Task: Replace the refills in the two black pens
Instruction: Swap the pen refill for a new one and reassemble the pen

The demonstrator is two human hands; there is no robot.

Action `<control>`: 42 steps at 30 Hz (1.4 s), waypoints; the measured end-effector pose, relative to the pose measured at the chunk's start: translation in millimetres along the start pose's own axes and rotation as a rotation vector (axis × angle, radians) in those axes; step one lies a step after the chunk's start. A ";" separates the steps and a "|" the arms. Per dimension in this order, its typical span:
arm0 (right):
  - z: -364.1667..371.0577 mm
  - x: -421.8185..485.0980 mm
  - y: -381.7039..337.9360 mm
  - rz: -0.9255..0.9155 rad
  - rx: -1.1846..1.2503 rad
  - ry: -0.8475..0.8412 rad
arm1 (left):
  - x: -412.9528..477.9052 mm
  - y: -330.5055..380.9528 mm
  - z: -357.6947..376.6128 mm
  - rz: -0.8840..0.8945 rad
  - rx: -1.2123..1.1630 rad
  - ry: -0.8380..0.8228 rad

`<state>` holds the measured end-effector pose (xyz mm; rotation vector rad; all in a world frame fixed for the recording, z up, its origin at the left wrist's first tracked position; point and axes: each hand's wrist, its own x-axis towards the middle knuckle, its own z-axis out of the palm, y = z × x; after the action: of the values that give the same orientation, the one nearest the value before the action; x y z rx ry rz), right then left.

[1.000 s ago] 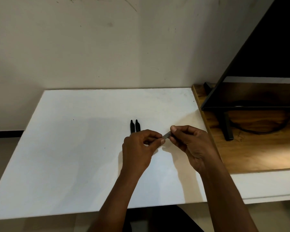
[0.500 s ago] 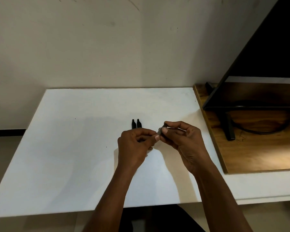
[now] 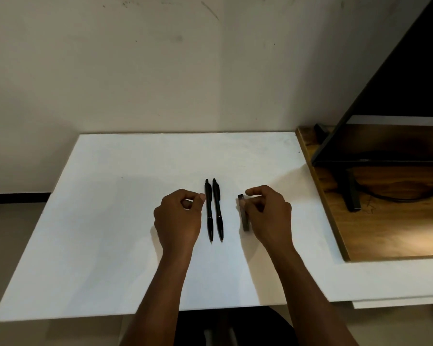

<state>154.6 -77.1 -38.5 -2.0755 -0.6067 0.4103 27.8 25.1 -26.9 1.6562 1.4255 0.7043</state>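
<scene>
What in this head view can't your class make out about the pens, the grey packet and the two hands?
- Grey packet: contents too small; right hand covers one side.
- Two black pens: inside refills hidden by barrels.
- Left hand: curled fingers hide any contact with the pen.

Matt white table (image 3: 110,221); glossy black pens (image 3: 216,208); varnished wood board (image 3: 385,233).

Two black pens lie side by side near the middle of the frame on the white surface (image 3: 110,233), parallel and almost touching. The left pen (image 3: 209,210) and the right pen (image 3: 218,209) both run lengthwise up the picture, with their clicker ends toward the top and their tips toward the bottom. Just to their right, a slim dark grey refill pack (image 3: 243,213) lies along the same direction, apart from the pens.
</scene>
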 end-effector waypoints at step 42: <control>9.7 -7.7 -16.9 0.086 -0.025 0.080 | -5.1 6.5 -11.0 -0.077 -0.003 -0.045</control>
<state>138.9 -66.8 -29.0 -2.1360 -0.4789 0.3686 20.9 22.4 -15.3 1.5962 1.4482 0.6216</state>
